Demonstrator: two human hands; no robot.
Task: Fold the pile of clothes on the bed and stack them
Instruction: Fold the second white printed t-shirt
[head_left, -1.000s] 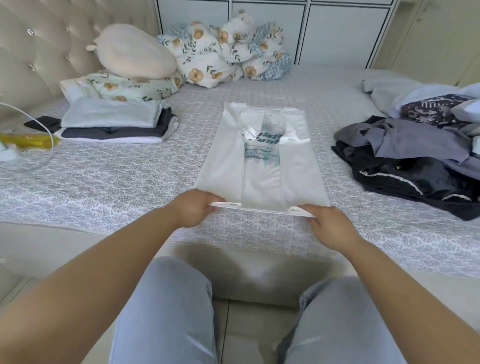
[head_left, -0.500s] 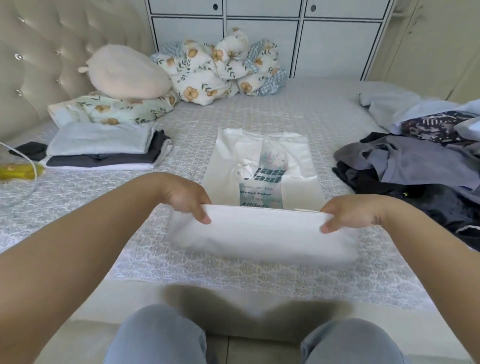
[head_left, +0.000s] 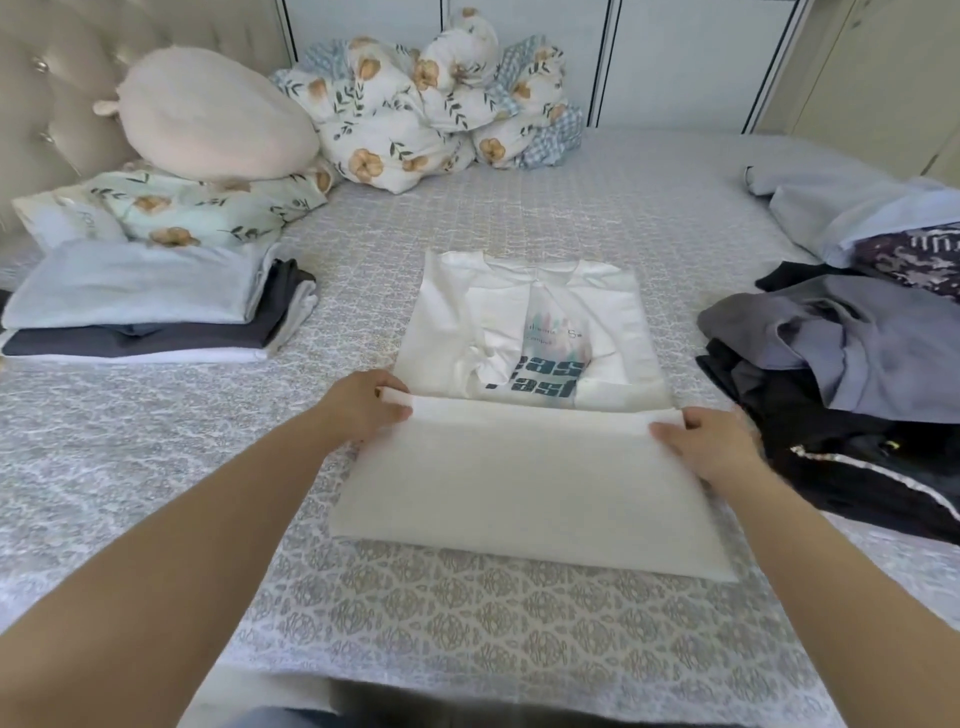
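Note:
A white T-shirt (head_left: 524, 483) with a teal and black print lies in the middle of the bed, its sides folded in. Its lower part is turned up over the printed part. My left hand (head_left: 366, 410) pinches the left corner of the hem and my right hand (head_left: 711, 441) pinches the right corner. A stack of folded clothes (head_left: 150, 306) sits at the left, light blue on top of dark grey and white. An unfolded pile of grey, black and patterned clothes (head_left: 852, 364) lies at the right.
The patterned grey bedspread (head_left: 467, 613) covers the bed. Floral pillows (head_left: 176, 213), a cream plush cushion (head_left: 213, 114) and a bundled floral duvet (head_left: 431, 109) lie at the head and back. White cupboards stand behind.
Both hands have lifted the shirt's bottom hem from the near edge and carried it away from me over the print, so the lower half now covers part of it.

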